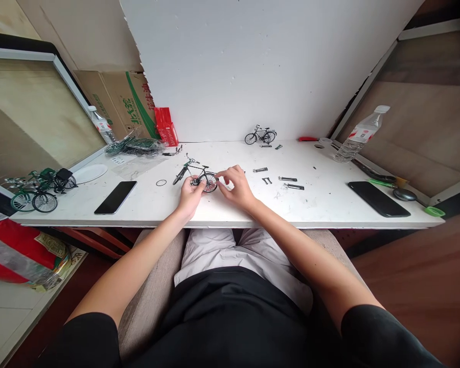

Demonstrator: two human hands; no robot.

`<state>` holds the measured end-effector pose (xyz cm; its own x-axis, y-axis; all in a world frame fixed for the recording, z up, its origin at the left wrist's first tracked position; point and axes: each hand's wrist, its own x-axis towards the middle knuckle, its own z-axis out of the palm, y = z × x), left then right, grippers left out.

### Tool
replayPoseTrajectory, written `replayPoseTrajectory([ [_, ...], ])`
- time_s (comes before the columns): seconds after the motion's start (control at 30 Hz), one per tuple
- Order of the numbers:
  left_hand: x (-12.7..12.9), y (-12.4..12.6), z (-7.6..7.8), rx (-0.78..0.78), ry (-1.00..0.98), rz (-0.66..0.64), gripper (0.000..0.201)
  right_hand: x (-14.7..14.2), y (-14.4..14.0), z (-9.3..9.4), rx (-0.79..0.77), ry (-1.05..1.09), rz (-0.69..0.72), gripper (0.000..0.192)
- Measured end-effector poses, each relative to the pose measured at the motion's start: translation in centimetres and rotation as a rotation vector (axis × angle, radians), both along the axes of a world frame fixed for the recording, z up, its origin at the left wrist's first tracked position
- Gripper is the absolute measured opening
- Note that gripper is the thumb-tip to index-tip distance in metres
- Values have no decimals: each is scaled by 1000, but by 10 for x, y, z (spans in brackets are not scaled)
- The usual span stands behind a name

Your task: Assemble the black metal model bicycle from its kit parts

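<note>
My left hand (190, 198) is closed on a small black model bicycle (193, 167), held just above the white table with its front wheel to the left. The left thumb lies by the rear wheel (210, 182). At that wheel's right edge, the bent thumb and index finger of my right hand (235, 186) pinch the rim; whether a smaller part sits between them is hidden. A thin black ring (161, 183) lies left of the bicycle. Several small black parts (290, 179) are scattered to the right, and a dark piece is partly covered behind my right hand.
A second black model bicycle (259, 135) stands at the back; green and black ones (38, 191) crowd the left end. Phones (115, 197) (377, 198) flank my hands. Bagged parts (138, 145), a red box (166, 126), a red-handled tool (307, 138) and a water bottle (362, 135) stand or lie farther out.
</note>
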<state>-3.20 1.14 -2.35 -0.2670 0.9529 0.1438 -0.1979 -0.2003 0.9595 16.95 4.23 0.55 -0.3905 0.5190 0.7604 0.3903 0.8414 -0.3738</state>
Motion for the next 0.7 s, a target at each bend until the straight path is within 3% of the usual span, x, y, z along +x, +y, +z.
replayPoseTrajectory([
  [0.13,-2,1,-2,12,45,-8,67,6,5,5,-40,188,-93,48],
  [0.27,-1,1,-2,20,42,9,67,20,17,15,-61,236,-133,41],
  [0.5,0,1,0,-5,-4,53,57,61,41,14,-264,-365,78,1],
  [0.7,-2,3,-5,7,50,20,63,69,46,12,-358,-393,85,15],
])
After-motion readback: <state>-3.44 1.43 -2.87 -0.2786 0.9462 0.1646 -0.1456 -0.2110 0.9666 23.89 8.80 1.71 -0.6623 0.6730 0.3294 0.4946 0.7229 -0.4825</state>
